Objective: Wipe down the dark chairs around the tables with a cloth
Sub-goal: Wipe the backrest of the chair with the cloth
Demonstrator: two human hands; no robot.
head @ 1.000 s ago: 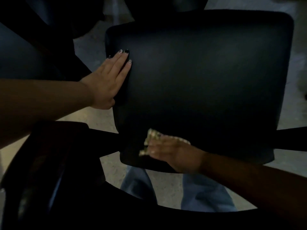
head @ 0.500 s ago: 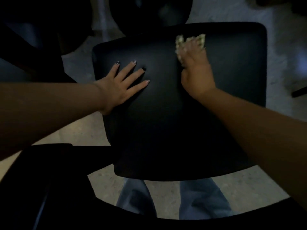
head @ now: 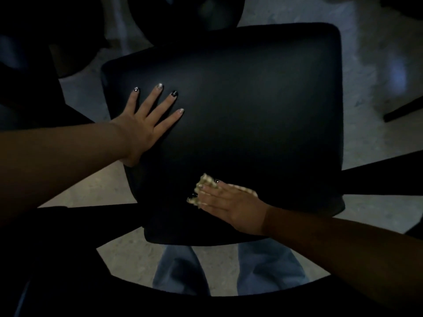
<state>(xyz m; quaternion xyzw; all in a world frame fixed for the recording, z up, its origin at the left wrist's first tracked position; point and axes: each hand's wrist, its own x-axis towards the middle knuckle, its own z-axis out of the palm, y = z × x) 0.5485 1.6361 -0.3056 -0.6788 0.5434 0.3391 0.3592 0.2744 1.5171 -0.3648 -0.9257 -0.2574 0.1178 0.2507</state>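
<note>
Since half a second ago your right hand (head: 225, 205) has swept the pale crumpled cloth (head: 207, 181) from the far edge of the seat back to its near side, close to the front edge, while your left hand (head: 146, 120) has stayed planted on the left part of the seat. At the left, your left hand lies flat on the black smooth padded square chair seat (head: 251, 106), its fingers straight and spread apart, holding nothing. Further right and nearer to you, your right hand presses the cloth onto the seat with fingers extended and close together; the cloth shows past the fingertips and along the far side of the hand, the rest hidden underneath. Below the seat's front edge your light blue trouser legs (head: 263, 268) stand on the pale speckled floor (head: 128, 255)
</note>
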